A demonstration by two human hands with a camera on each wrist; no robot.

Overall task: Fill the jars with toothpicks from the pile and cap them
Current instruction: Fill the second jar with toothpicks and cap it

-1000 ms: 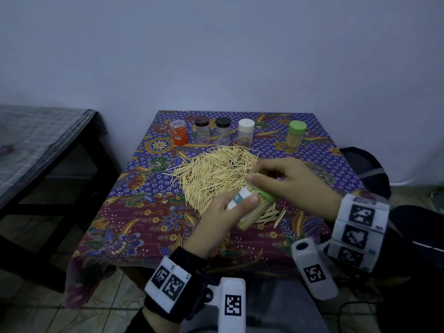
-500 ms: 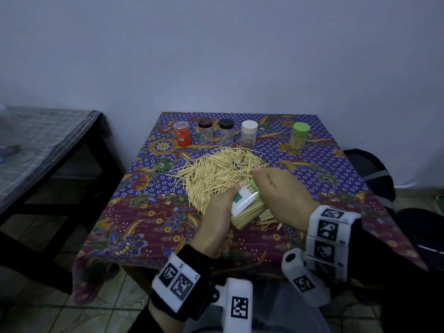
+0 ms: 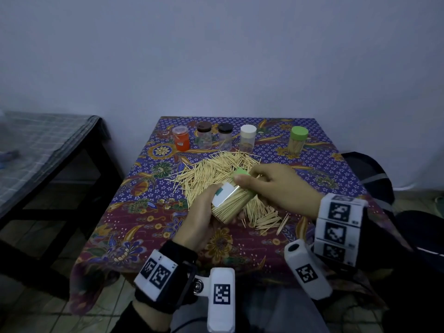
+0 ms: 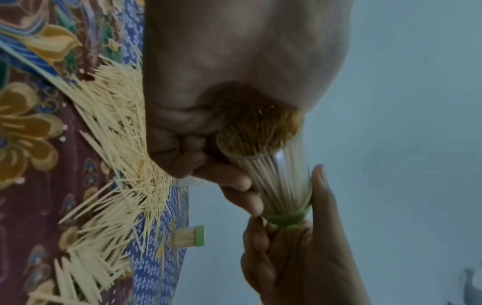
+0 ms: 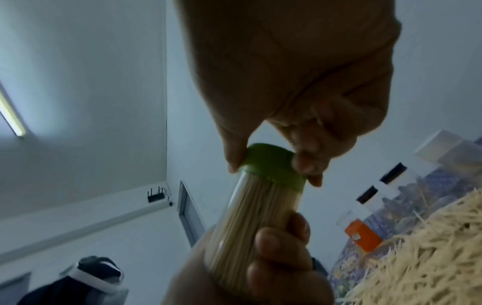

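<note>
Gripping the toothpick-packed jar (image 3: 231,203) by its base above the table's near edge, left hand (image 3: 200,221), right hand (image 3: 280,186) pinching its green cap (image 5: 274,165), toothpick pile (image 3: 216,174) beneath, five capped jars (image 3: 247,139) along the far edge.

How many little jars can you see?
6. Five stand along the table's far edge: orange jar, brown-lidded jar, black-lidded jar, white-lidded jar, green-lidded jar. One toothpick-filled clear jar is held in both hands.

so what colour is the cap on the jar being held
Green cap on the jar; clearest in the right wrist view.
</note>
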